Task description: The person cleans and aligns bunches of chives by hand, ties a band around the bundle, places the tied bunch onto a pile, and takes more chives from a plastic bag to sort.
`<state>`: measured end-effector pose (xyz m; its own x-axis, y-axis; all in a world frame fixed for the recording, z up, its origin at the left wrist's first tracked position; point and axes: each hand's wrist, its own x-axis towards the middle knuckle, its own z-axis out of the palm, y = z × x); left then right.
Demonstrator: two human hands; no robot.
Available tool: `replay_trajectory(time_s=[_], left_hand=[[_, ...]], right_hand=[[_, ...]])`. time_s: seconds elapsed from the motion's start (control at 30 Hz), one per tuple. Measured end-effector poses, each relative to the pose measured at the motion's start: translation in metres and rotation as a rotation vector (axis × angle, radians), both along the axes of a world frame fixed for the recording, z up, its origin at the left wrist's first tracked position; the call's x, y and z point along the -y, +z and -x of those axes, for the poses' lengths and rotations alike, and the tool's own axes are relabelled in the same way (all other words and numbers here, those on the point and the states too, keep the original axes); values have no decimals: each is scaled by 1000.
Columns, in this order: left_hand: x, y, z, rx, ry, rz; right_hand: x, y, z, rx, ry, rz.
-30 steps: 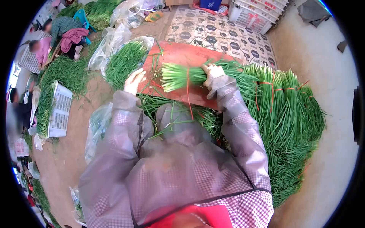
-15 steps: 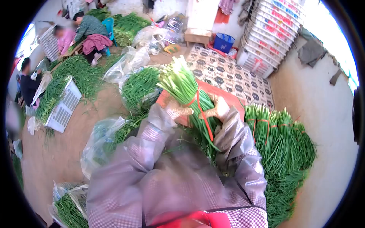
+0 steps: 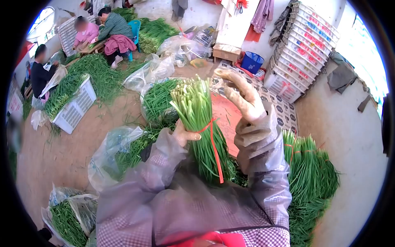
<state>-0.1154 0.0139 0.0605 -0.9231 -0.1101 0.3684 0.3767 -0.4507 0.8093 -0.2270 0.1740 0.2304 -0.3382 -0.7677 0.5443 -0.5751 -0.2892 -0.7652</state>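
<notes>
My left hand point(image 3: 186, 134) grips a bundle of green chives point(image 3: 201, 123) tied with a red band point(image 3: 212, 136), held upright with the cut pale ends pointing up. My right hand point(image 3: 242, 94), in a dirty glove, is lifted beside the top of the bundle, fingers spread and touching nothing. Under the bundle lies a red board point(image 3: 224, 113) on the floor. A pile of tied chive bundles point(image 3: 308, 164) lies to my right.
Plastic bags of loose chives point(image 3: 119, 148) lie to my left and by my knee point(image 3: 68, 214). A white crate point(image 3: 74, 109) stands left. Several other people point(image 3: 111, 29) sit sorting chives at the back left. Stacked white crates point(image 3: 300, 45) line the far wall.
The bundle went from lying on the red board to upright in my left hand. My right hand let go of it and rose beside its top. My view tilted up.
</notes>
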Motion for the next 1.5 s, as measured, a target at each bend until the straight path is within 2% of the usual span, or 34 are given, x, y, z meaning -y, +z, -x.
replay_trajectory(time_s=[0.03, 0.13, 0.23, 0.27, 0.33, 0.37, 0.4, 0.47, 0.53, 0.6, 0.67, 0.73, 0.8, 0.87, 0.93, 1.03, 1.07, 1.13, 1.2, 1.23, 1.27, 1.37, 1.43, 1.47, 1.5], left_hand=[[1, -2, -1, -12, -3, 21], [0, 4, -6, -39, -35, 36], [0, 3, -10, -43, -40, -22], [1, 4, -12, -27, -65, -26], [4, 2, -15, -7, -91, -32], [5, 1, -14, -17, -101, -27], [6, 3, -14, -27, -112, -20], [5, 7, -14, -36, -109, 7], [3, 10, -16, -46, -113, 35], [1, 11, -16, -29, -85, 51], [3, 5, -13, -14, -42, 83], [4, -5, -8, 7, 6, 114], [5, -13, -1, 16, 104, 112], [5, -7, -1, 39, 129, 121], [4, 2, 1, 90, 178, 93], [8, 2, 15, 21, 276, 50], [11, 2, 19, -17, 325, 26], [14, 13, 20, 2, 345, 41], [16, 21, 24, -38, 376, 29], [17, 24, 28, -65, 405, 75], [16, 30, 28, -67, 407, 77], [3, 53, 27, -152, 407, 36], [-1, 54, 31, -177, 416, 39], [-2, 52, 33, -202, 428, 36], [1, 45, 40, -167, 409, 54]], right_hand=[[9, 4, 11, -312, 38, -11], [28, 2, 2, -460, 72, -59], [32, 7, -22, 385, 133, -128], [32, 5, -20, 385, 134, -135], [34, -1, -14, 201, 129, -18], [35, -5, -15, 115, 20, 22], [36, -6, -14, 116, 18, 20], [38, -7, -9, -53, -45, 58], [39, 10, -23, 166, -121, 117], [28, 33, -20, 115, -155, 181], [14, 54, -8, 89, -220, 413], [-9, 82, 0, -64, -423, 585], [-38, 107, 10, 44, -474, 807], [-73, 129, 19, 1, -447, 1000], [-116, 145, 24, 165, -255, 1019], [-159, 152, 9, 317, 240, 860], [-160, 147, 1, 317, 244, 859], [-163, 138, -10, 372, 287, 596], [-149, 95, -1, -144, 283, 191], [-133, 115, -4, -675, 377, -316], [-112, 93, -21, -528, 325, -479], [-54, 1, -22, -349, -329, -254], [-30, -17, -30, -273, -442, -21], [-22, -18, -38, -232, -418, 40], [-13, -19, -43, -319, -435, 38]])
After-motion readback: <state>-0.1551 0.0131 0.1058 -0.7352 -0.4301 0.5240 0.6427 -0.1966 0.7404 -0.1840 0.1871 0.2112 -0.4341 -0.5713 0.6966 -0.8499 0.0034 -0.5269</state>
